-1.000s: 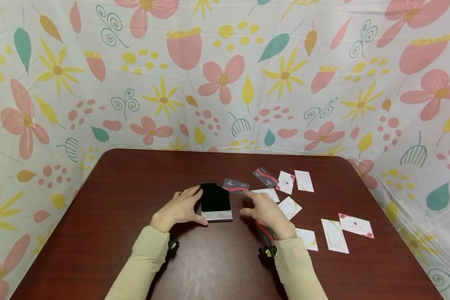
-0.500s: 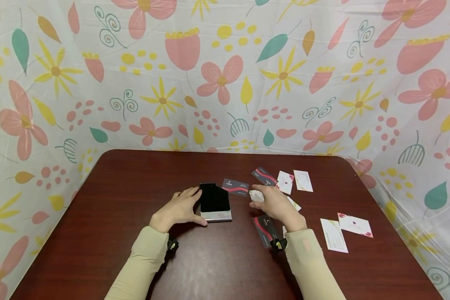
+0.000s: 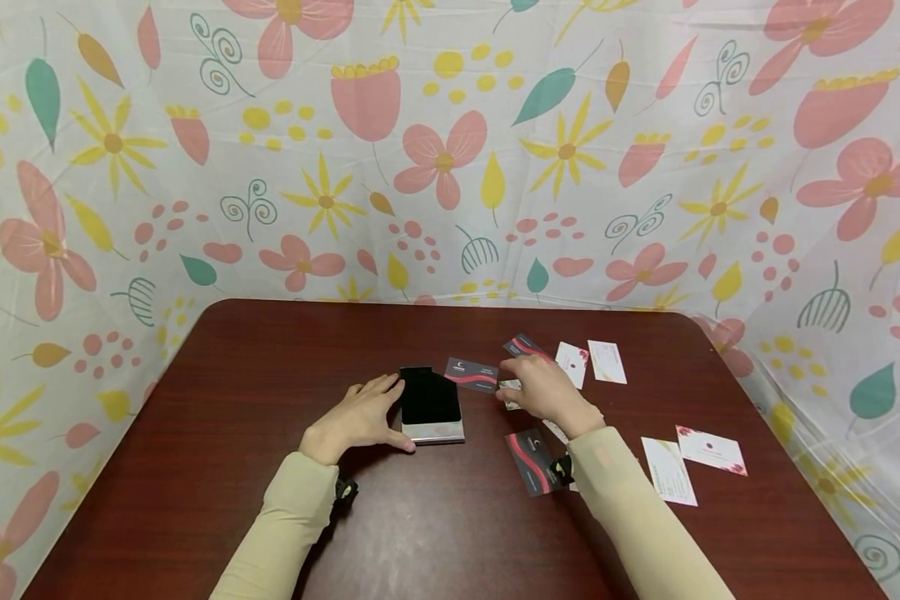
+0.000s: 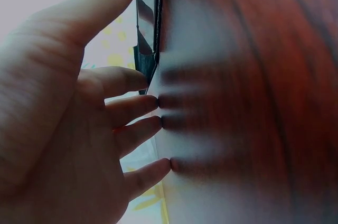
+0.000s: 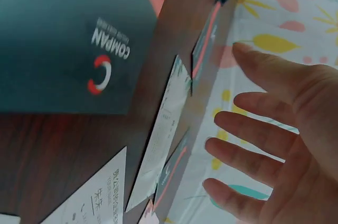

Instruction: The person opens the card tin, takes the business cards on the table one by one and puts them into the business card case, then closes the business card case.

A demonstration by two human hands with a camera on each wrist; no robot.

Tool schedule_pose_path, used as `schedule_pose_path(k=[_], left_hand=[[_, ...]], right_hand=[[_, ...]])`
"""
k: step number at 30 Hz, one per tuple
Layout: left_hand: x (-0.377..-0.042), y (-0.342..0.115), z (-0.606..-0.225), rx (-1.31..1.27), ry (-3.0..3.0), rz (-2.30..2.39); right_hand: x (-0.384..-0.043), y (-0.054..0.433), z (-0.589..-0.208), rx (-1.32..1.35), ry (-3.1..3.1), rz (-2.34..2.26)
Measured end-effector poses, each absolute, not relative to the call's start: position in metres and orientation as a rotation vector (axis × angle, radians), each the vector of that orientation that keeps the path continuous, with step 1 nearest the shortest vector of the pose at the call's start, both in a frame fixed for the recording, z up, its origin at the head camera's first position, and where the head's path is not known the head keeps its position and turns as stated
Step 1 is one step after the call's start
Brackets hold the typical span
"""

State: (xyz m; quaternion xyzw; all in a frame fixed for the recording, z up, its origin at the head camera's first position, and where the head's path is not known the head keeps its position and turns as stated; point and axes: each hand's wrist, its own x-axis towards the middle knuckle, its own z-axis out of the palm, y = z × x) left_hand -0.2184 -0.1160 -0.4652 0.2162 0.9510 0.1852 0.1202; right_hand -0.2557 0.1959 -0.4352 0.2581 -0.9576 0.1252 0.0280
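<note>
A flat business card holder (image 3: 431,404), black inside with a silver front strip, lies at the middle of the table. My left hand (image 3: 360,417) rests at its left side, thumb at the near corner and index finger at the far one; the other fingertips touch the tabletop in the left wrist view. My right hand (image 3: 551,392) hovers over the spread cards with fingers loosely extended and nothing in them. Partly hidden below it is a white business card (image 3: 510,393). A dark card with a red stripe (image 5: 105,23) looms large in the right wrist view.
A dark card (image 3: 472,375) lies just right of the holder. Several white cards lie farther right, including a red-edged card (image 3: 711,450) and an upright one (image 3: 669,471). A flowered cloth (image 3: 450,167) hangs behind the brown table (image 3: 270,350).
My right hand has moved right, away from the holder, then slightly up and back over the cards, uncovering the near dark card. My left hand and the holder stay put.
</note>
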Motion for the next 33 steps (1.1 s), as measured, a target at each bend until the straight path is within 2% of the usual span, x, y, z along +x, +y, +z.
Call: schedule_pose_path(k=[33], left_hand=[[-0.219,-0.116,-0.462,0.631,2.745,0.547]], right_hand=[[-0.29,0.174,-0.449,0.763,-3.11,0.225]])
